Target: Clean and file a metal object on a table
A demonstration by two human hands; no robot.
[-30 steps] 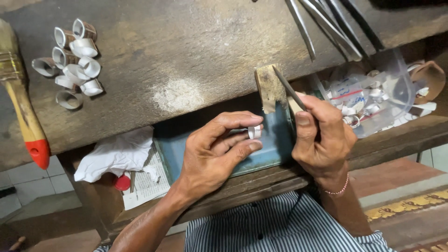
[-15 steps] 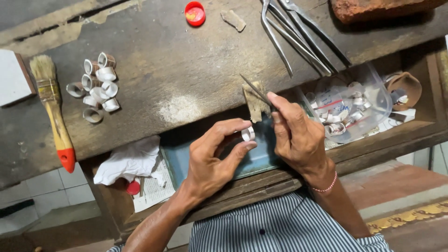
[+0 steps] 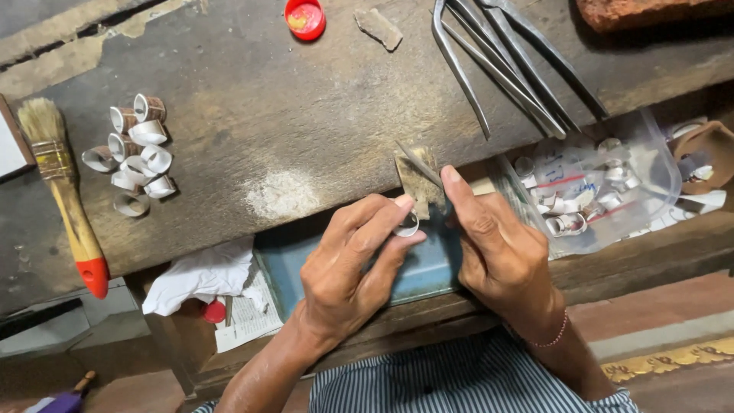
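My left hand [image 3: 353, 264] pinches a small silver ring [image 3: 407, 226] between thumb and forefinger, pressed against a worn wooden bench peg [image 3: 417, 177] that juts from the bench edge. My right hand [image 3: 497, 256] grips a thin metal file [image 3: 419, 164], its tip lying across the peg just above the ring. Both hands work over a blue tray [image 3: 432, 271] in the open drawer below the bench.
Several silver rings [image 3: 134, 153] cluster at the left of the dark workbench [image 3: 290, 107], beside a red-handled brush [image 3: 65, 195]. Long metal tongs [image 3: 505, 69] lie at the top right, a red cap [image 3: 305, 17] at the top. A plastic bag of rings [image 3: 604, 191] sits right; white cloth [image 3: 199, 275] left.
The view has shifted, so the bench top shows more. My hands stay at the peg; the file has moved slightly across the ring.
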